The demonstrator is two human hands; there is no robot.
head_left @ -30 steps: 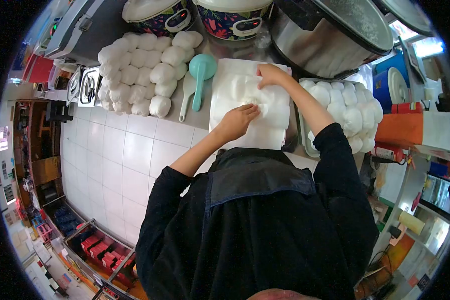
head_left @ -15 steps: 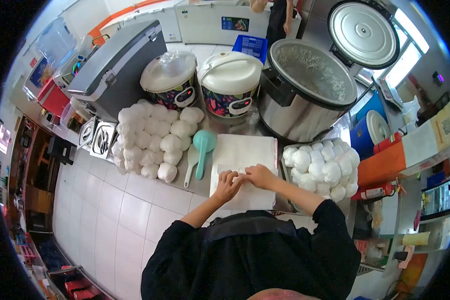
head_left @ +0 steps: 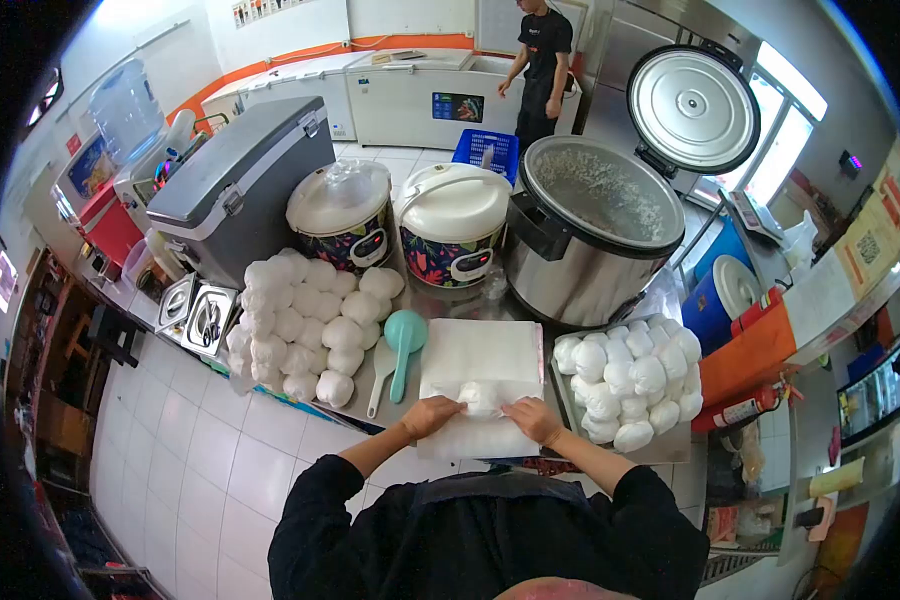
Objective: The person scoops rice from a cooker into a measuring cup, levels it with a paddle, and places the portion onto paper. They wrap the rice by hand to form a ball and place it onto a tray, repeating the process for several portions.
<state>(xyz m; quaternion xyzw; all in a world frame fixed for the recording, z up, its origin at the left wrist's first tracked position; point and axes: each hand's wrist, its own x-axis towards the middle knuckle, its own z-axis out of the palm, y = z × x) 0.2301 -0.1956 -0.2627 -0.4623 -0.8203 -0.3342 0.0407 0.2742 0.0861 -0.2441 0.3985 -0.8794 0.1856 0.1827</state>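
On the stack of white sheets (head_left: pixel 480 345) lies a small white wrapped bundle (head_left: pixel 483 398). My left hand (head_left: pixel 433 416) pinches its left side, and my right hand (head_left: pixel 534 418) pinches the right side, fingers closed on both. White round bundles (head_left: pixel 310 325) are piled to the left of the sheets. A second pile of white bundles (head_left: pixel 632 375) sits on a tray to the right. Between the left pile and the sheets lie a turquoise ladle (head_left: pixel 404 335) and a white paddle (head_left: pixel 381 372).
Behind the sheets stand two patterned cookers (head_left: pixel 452 225) (head_left: pixel 340 215) and a large open steel pot (head_left: pixel 590 250). A grey cooler box (head_left: pixel 245 185) is at the back left, with metal containers (head_left: pixel 208 320) before it. A person (head_left: pixel 543 70) stands by the white freezers (head_left: pixel 395 100).
My hands have moved apart, to either side of the white bundle, which now shows between them. The view has tilted up, and more of the person at the back is visible.
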